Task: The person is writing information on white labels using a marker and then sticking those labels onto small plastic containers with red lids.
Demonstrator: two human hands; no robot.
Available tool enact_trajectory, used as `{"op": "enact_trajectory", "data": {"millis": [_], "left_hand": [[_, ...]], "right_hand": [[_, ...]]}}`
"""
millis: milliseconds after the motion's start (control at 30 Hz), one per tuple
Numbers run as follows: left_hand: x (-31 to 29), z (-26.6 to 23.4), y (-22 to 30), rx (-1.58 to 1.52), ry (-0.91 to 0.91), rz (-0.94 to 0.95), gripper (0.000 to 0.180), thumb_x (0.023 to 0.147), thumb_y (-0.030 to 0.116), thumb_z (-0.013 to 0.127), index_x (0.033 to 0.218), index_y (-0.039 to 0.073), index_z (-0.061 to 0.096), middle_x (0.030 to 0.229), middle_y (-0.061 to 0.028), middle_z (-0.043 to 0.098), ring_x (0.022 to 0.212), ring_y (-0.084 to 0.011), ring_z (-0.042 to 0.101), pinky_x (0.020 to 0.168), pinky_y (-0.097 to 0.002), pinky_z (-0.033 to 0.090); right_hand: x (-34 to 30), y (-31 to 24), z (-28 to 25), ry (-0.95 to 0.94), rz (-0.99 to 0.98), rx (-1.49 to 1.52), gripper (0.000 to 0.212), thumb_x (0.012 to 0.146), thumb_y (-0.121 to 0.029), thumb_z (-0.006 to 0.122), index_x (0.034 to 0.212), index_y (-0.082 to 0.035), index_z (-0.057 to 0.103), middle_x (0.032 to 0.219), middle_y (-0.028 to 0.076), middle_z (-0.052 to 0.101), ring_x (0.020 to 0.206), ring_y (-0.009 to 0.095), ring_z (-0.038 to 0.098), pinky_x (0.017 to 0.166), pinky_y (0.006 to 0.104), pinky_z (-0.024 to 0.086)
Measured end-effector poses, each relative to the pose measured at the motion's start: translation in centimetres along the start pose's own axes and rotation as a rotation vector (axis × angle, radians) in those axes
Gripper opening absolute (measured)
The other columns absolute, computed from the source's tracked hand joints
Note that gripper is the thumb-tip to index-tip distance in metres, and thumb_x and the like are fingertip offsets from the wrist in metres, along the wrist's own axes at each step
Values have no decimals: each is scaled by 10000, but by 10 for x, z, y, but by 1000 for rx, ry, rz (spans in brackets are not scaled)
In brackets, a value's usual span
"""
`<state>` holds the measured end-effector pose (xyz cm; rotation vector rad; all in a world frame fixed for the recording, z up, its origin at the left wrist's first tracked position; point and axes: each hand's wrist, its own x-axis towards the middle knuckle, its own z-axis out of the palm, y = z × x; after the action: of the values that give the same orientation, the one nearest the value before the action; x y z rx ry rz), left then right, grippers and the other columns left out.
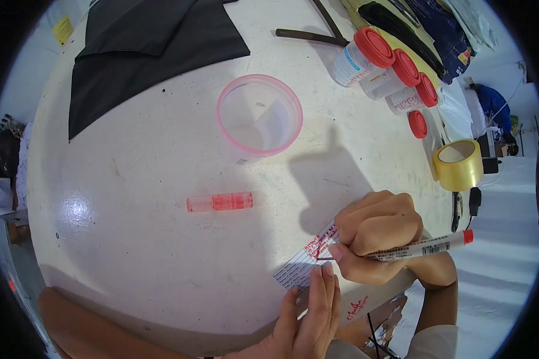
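Note:
A small white label [290, 272] printed in red and blue lies on the table near its front edge. My left hand [308, 314] rests on its lower edge with fingers stretched out flat. Closed around a white marker pen [431, 246] with a red end, my right hand [377, 233] leans on the label's other side. The pen's thin tip is at the label's red print; whether it touches cannot be made out. The right hand covers part of the label. Left of the label, a short clear tube with red markings [220, 202] lies on its side.
Beyond the label stands a clear tub with a pink rim [221, 125]. Several clear jars with red lids [374, 48] line the far right, beside a loose red lid [418, 124] and a yellow tape roll [438, 164]. Black sheet material [120, 84] covers the far left of the table [132, 155].

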<state>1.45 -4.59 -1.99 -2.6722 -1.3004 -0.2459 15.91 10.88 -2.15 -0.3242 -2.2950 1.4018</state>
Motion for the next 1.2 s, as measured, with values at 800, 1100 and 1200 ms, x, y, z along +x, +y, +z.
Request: {"op": "enact_trajectory", "data": {"millis": [800,1100,1200], "left_hand": [[4,-12,-12,132,3,94,329,790,25,563,1105,-34,635,1168,-161,633,1149,-296,573,850,-339,518],[4,-9,-14,173,10,120,330,788,18,565,1106,-31,636,1169,-158,633,1146,-296,575,847,-336,521],[6,-13,-16,163,-24,144,327,802,27,554,1112,-34,635,1169,-162,632,1146,-302,573,847,-335,522]], "right_hand": [[-6,5,-5,55,0,15,352,608,193,604,564,-53,357,484,74,495,343,193,405,331,297,266],[-4,4,-3,53,-15,12,345,599,189,592,561,-58,354,481,73,483,341,186,395,329,295,257],[-4,4,-3,52,-33,24,347,598,191,590,559,-58,352,480,72,475,341,183,392,329,292,254]]}}
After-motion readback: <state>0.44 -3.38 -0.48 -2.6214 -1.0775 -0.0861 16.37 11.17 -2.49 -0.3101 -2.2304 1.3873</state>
